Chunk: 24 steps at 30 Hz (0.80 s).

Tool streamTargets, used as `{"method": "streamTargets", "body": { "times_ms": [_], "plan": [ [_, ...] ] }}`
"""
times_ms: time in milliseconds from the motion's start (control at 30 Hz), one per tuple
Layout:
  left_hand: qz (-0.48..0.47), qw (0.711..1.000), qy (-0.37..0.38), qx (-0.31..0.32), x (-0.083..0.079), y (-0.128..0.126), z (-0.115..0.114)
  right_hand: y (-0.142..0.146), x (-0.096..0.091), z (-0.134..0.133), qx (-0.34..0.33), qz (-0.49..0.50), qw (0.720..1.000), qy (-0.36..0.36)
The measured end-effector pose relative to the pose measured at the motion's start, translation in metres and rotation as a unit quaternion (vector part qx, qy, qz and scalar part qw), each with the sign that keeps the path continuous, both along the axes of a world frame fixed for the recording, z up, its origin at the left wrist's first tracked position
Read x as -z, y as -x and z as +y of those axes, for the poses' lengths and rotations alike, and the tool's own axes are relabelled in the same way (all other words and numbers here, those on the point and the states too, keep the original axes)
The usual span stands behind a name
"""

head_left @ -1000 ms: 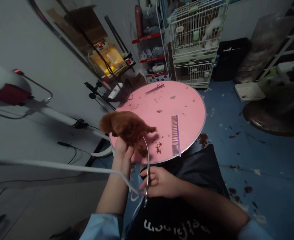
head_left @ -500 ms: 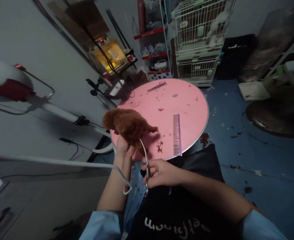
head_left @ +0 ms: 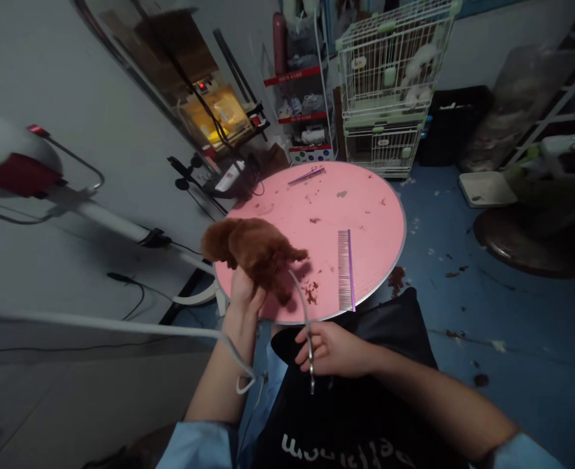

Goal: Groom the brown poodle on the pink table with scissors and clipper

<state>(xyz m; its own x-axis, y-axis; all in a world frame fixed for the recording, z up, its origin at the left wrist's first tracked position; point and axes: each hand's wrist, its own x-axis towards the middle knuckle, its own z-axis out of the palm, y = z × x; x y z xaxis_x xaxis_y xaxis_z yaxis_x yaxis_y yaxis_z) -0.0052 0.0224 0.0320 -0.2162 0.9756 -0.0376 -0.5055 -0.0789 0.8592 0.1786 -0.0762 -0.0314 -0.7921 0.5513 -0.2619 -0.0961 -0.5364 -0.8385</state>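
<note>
Steel curved scissors (head_left: pixel 309 332) angle from right hand (head_left: pixel 334 350) to brown dog (head_left: pixel 255 249)

Head view: the right hand curls around the scissors, below and right of the dog, which is at the left near edge of the pink surface (head_left: pixel 366 208). Their long axis runs up and leftward, tip by its right end; contact is unclear. The left hand (head_left: pixel 245 292) is nearer, against its underside, its grip partly hidden.

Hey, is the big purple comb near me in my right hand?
No, the big purple comb lies on the pink table, while your right hand holds the curved scissors.
</note>
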Motion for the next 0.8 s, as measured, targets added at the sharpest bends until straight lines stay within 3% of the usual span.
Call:
{"method": "streamTargets", "body": {
  "times_ms": [100,133,200,267,333,400,467,600,700,800],
  "plan": [
    [0.014,0.999,0.000,-0.037,0.014,-0.005,0.007,-0.025,0.018,-0.008,0.127,-0.098,0.983,-0.090],
    [0.016,0.999,0.008,-0.040,0.020,-0.007,0.009,-0.033,0.023,-0.008,0.178,-0.165,0.960,-0.139],
    [0.023,0.999,0.024,-0.020,0.033,-0.010,0.012,-0.044,0.030,-0.004,0.244,-0.315,0.886,-0.237],
    [0.031,0.998,0.038,0.027,0.046,-0.011,0.016,-0.051,0.035,0.002,0.250,-0.434,0.810,-0.304],
    [0.027,0.993,0.055,0.098,0.058,-0.009,0.020,-0.055,0.038,0.007,0.250,-0.504,0.757,-0.332],
    [0.008,0.982,0.074,0.173,0.067,-0.004,0.026,-0.061,0.041,0.011,0.283,-0.534,0.731,-0.319],
    [-0.023,0.972,0.090,0.216,0.075,0.000,0.035,-0.069,0.044,0.013,0.326,-0.520,0.741,-0.272],
    [-0.077,0.947,0.127,0.284,0.086,0.000,0.056,-0.089,0.050,-0.003,0.357,-0.412,0.807,-0.225],
    [-0.072,0.921,0.148,0.354,0.088,-0.009,0.072,-0.101,0.049,-0.036,0.378,-0.402,0.807,-0.212],
    [-0.079,0.915,0.154,0.365,0.087,-0.020,0.088,-0.094,0.046,-0.073,0.423,-0.371,0.815,-0.138]
  ]
}}
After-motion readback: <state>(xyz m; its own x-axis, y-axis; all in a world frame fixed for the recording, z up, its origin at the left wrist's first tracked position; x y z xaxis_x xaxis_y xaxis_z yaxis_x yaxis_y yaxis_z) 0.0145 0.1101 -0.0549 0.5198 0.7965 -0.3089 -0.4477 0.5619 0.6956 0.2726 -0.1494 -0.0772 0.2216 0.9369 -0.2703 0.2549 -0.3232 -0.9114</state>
